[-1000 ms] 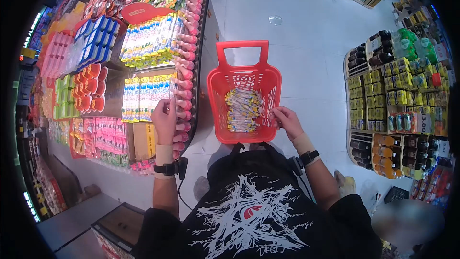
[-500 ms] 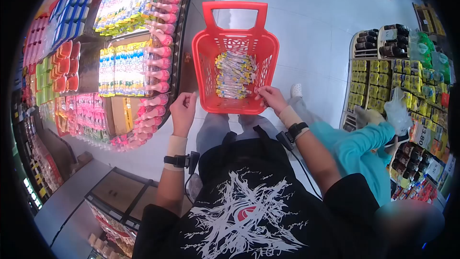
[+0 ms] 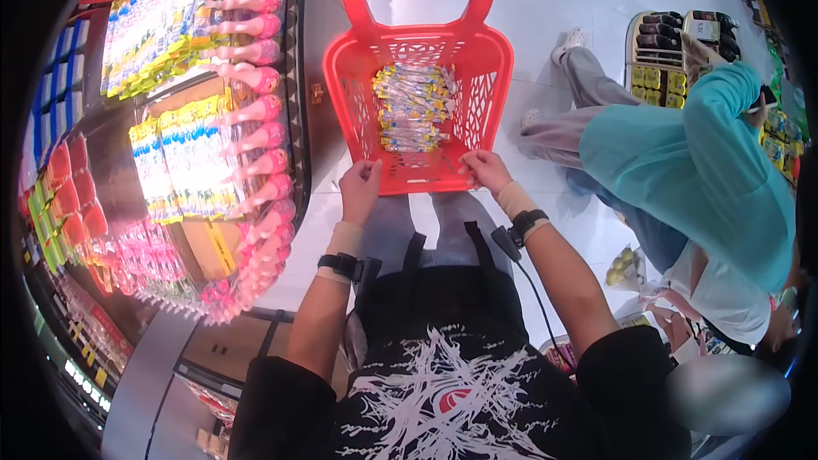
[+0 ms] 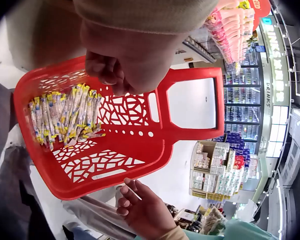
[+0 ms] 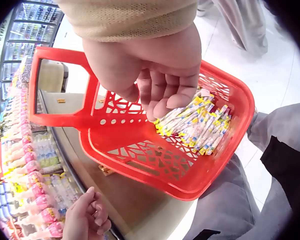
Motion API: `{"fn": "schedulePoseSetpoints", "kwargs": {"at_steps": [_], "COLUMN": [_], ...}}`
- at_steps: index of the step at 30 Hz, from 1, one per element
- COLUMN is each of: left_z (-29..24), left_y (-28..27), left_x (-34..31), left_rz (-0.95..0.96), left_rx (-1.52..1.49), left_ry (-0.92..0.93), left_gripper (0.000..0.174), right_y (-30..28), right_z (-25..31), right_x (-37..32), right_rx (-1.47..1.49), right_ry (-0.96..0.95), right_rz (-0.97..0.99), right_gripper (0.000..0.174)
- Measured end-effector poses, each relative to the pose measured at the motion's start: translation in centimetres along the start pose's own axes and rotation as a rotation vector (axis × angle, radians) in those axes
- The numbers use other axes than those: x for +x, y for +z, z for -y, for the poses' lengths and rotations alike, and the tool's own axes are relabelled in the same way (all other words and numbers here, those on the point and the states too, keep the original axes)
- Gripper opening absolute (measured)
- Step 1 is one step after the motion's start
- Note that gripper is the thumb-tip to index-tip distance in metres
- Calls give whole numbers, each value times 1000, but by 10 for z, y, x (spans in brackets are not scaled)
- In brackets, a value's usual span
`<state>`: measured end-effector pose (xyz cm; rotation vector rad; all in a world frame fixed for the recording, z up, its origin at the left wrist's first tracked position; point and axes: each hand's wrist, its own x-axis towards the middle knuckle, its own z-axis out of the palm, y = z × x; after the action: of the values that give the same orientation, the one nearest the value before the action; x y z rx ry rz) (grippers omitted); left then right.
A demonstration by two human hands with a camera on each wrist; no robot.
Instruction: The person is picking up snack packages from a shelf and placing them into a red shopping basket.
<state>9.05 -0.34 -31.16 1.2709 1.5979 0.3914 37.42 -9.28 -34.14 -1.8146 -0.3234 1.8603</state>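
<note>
In the head view a red basket (image 3: 419, 179) with a tall handle stands before the person's legs, holding a pile of thin wrapped sticks (image 3: 413, 111). By its near left corner is the left hand (image 3: 360, 187), fingers loosely bent and empty; the right wrist view shows this hand (image 5: 87, 217) apart from the basket. Over the near right corner hangs the right hand (image 3: 487, 172), also loosely bent, with nothing visible in it. From the right wrist, its curled fingers (image 5: 162, 92) appear above the basket; whether they touch the rim in the head view is unclear.
A candy display (image 3: 183, 153) with wrapped sticks and pink-topped items along its edge stands at the left. At the right, a person in a teal top (image 3: 682, 153) leans near drink shelves (image 3: 660, 81). Pale floor (image 3: 537, 0) lies beyond the basket.
The left hand has moved from the display's edge to the basket's near left corner. The right hand stays by the near right corner. The teal-clad person has come into view at the right.
</note>
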Motion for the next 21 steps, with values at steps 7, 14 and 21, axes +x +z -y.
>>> {"fn": "schedulePoseSetpoints", "kwargs": {"at_steps": [7,14,21], "left_z": [57,127,179], "left_y": [49,97,131], "left_x": [57,125,196], "left_rz": [106,161,201], "left_rx": [-179,-154,-209], "left_ry": [-188,-349,-679], "left_gripper": [25,26,20], "right_y": [13,18,18], "right_z": [-19,-48,-74], "right_x": [66,164,265], "right_rx": [20,-15,-26], "right_ry": [60,118,107], "right_rz": [-10,-25,-51], "right_gripper": [27,28,30]}}
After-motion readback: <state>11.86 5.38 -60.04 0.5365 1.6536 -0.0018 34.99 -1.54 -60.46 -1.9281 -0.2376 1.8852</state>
